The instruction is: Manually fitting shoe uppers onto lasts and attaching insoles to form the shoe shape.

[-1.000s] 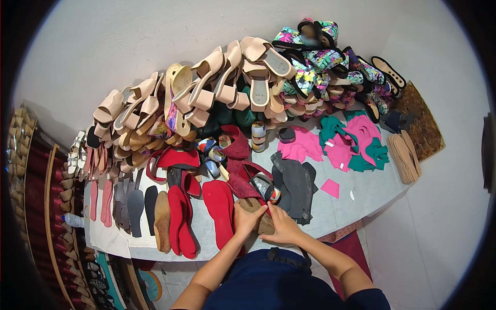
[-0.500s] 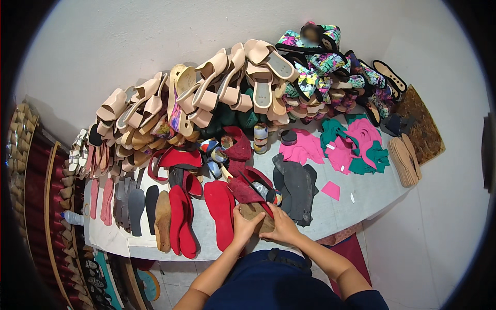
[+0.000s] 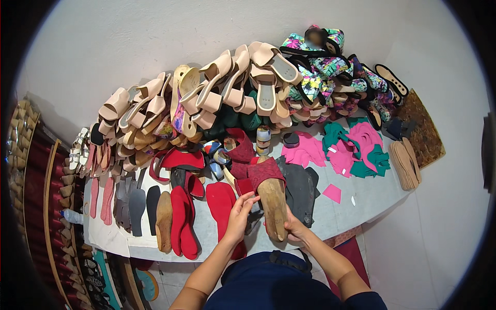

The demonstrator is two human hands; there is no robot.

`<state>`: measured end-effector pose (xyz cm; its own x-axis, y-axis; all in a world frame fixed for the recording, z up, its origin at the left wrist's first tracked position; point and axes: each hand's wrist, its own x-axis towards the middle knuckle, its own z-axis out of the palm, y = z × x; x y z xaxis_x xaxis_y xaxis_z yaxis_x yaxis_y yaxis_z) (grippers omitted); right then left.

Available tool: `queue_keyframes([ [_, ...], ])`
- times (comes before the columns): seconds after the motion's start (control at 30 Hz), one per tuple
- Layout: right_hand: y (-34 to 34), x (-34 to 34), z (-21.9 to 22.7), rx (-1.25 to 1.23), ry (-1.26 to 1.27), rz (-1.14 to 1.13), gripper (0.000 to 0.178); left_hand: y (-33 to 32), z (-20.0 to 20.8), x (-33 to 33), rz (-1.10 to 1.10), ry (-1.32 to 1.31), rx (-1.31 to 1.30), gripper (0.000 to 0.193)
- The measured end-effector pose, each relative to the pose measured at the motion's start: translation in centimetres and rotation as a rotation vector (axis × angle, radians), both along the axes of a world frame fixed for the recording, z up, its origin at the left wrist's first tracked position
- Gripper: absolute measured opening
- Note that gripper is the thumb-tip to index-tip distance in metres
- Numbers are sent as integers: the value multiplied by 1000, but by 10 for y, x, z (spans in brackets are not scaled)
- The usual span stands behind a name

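My right hand (image 3: 295, 227) grips the lower end of a worn wooden shoe last (image 3: 272, 206), its thumb on the edge. A dark red textured upper (image 3: 258, 173) wraps the last's far end. Just left of the last, my left hand (image 3: 240, 217) has its fingers stretched up by the upper's red edge, holding nothing I can make out. Beneath that hand lies a red insole (image 3: 219, 204), partly covered. Farther left are a pair of red insoles (image 3: 183, 222) and another wooden last (image 3: 164, 222).
Beige heeled sandals (image 3: 217, 77) and patterned sandals (image 3: 320, 67) are piled along the wall. Pink fabric pieces (image 3: 305, 150), green ones (image 3: 374, 163) and dark grey pieces (image 3: 299, 191) lie to the right. Tan soles (image 3: 405, 165) sit at the table's right edge.
The last has turned and come up, so its long wooden face now shows. My right hand has shifted to its lower end; my left hand has come off it.
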<state>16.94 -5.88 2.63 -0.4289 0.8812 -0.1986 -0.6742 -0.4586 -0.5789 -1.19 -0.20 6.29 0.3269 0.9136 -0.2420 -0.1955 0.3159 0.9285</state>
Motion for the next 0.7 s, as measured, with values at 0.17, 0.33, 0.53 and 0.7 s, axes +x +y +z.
queue_keyframes([
  [0.17, -4, -4, -2, 2, 132, 55, 104, 15, -29, 6, 345, -111, -116, 42],
  [0.33, -6, -6, -4, -12, 101, 115, 104, 55, -23, 11, 183, -472, -290, 61],
  [0.53, -6, -7, -3, -97, 218, 184, 105, 57, -24, 22, 330, -705, -281, 63],
  [0.7, -6, -12, 1, -66, 145, 247, 106, 60, -21, 23, 129, -735, -400, 70],
])
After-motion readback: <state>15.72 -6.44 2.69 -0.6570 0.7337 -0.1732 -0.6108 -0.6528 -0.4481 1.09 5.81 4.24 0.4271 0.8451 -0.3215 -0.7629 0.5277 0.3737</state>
